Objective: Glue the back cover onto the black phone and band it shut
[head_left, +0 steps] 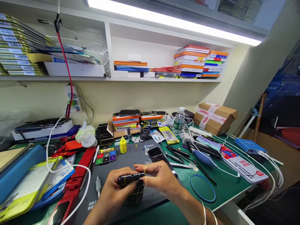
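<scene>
My left hand (pixel 112 190) grips a black phone (pixel 130 178) held edge-up over the dark work mat (pixel 122 162). Yellow rubber bands run around the phone. My right hand (pixel 161 177) pinches one yellow rubber band (pixel 144 173) at the phone's right end, fingers closed on it. Two bangles sit on my right wrist. A second black phone (pixel 156 154) lies flat on the mat just beyond my hands.
A yellow bottle (pixel 123 145) and coloured screw tray (pixel 105 157) stand at the mat's back. Tweezers, screwdrivers and a blue ring (pixel 202 188) lie right. A water bottle (pixel 178 121), cardboard box (pixel 214 117) and stacked boxes (pixel 126 121) are behind. Red and blue cases crowd the left.
</scene>
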Demonstrator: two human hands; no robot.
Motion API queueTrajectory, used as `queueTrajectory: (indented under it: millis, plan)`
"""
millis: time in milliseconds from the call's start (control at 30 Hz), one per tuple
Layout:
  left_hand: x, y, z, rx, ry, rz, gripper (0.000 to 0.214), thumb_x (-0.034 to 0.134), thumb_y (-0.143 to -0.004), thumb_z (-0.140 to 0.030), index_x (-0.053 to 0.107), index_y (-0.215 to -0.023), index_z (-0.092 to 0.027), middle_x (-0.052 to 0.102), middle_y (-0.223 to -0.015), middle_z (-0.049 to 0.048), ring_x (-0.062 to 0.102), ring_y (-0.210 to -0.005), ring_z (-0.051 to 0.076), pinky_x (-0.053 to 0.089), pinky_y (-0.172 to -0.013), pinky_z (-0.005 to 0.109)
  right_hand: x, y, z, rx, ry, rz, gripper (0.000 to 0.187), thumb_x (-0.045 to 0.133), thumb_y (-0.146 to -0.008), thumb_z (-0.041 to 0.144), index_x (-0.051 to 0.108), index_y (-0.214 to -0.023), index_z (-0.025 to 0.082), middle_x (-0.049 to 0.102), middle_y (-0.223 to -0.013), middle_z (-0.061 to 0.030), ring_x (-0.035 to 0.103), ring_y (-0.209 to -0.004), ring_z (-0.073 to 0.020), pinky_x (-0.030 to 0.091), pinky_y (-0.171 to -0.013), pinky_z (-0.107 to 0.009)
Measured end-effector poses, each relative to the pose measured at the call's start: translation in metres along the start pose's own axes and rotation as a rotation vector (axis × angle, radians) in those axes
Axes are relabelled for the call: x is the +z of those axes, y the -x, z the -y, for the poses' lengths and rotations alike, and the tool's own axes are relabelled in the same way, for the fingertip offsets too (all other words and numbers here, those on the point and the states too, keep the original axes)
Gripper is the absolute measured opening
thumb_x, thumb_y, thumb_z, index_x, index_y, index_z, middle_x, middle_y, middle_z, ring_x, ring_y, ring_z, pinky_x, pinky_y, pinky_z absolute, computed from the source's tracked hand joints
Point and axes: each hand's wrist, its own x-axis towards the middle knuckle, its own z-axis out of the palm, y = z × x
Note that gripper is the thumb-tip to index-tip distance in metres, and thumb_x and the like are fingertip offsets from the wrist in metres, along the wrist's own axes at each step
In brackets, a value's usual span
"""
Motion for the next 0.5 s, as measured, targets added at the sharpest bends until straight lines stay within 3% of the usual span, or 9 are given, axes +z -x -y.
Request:
queueTrajectory:
  millis: [133, 233, 333, 400, 500]
  plan:
    - [0.004, 0.003, -0.002, -0.021, 0.001, 0.009, 0.013, 0.070, -0.081, -0.031, 0.078, -0.081, -0.020, 0.069, -0.075, 0.0027, 0.064, -0.071, 0.013, 0.047, -0.067, 0.018, -0.003, -0.001, 0.022, 0.017, 0.193, 0.098, 0.043, 0.079, -0.072, 0.037, 0.077, -0.107, 0.013, 0.072, -0.110, -0.0069, 0.063, -0.118, -0.0238, 0.046, -0.102, -0.026]
    - [0.006, 0.003, 0.000, -0.054, -0.007, 0.045, 0.014, 0.066, -0.083, -0.029, 0.074, -0.079, -0.018, 0.066, -0.075, 0.0019, 0.059, -0.068, 0.012, 0.043, -0.064, 0.018, -0.007, -0.008, 0.049, 0.020, 0.471, 0.253, 0.022, 0.064, -0.079, 0.022, 0.078, -0.093, 0.012, 0.073, -0.085, 0.0001, 0.067, -0.089, -0.0149, 0.045, -0.074, -0.018]
    - [0.005, 0.002, 0.002, -0.088, -0.007, 0.075, 0.015, 0.064, -0.085, -0.029, 0.072, -0.080, -0.018, 0.063, -0.076, 0.0015, 0.055, -0.068, 0.011, 0.040, -0.063, 0.019, -0.015, -0.016, 0.077, 0.038, 0.677, 0.390, 0.021, 0.061, -0.069, 0.011, 0.077, -0.082, 0.014, 0.063, -0.064, 0.0049, 0.055, -0.061, -0.0068, 0.035, -0.057, -0.017]
    - [0.001, 0.002, 0.003, -0.111, 0.010, 0.061, 0.016, 0.063, -0.086, -0.032, 0.071, -0.084, -0.018, 0.063, -0.081, 0.0021, 0.056, -0.073, 0.013, 0.041, -0.067, 0.020, -0.026, -0.019, 0.089, 0.040, 0.754, 0.359, 0.014, 0.064, -0.065, 0.012, 0.075, -0.074, 0.014, 0.061, -0.059, 0.0041, 0.049, -0.054, -0.0058, 0.033, -0.054, -0.018]
    - [-0.007, 0.005, 0.005, -0.146, 0.068, -0.047, 0.023, 0.067, -0.084, -0.042, 0.070, -0.084, -0.019, 0.063, -0.091, 0.0036, 0.057, -0.087, 0.015, 0.043, -0.077, 0.020, -0.053, -0.014, 0.089, 0.024, 0.796, 0.141, 0.012, 0.065, -0.071, 0.022, 0.072, -0.073, 0.013, 0.067, -0.068, -0.0011, 0.056, -0.062, -0.0081, 0.039, -0.060, -0.018]
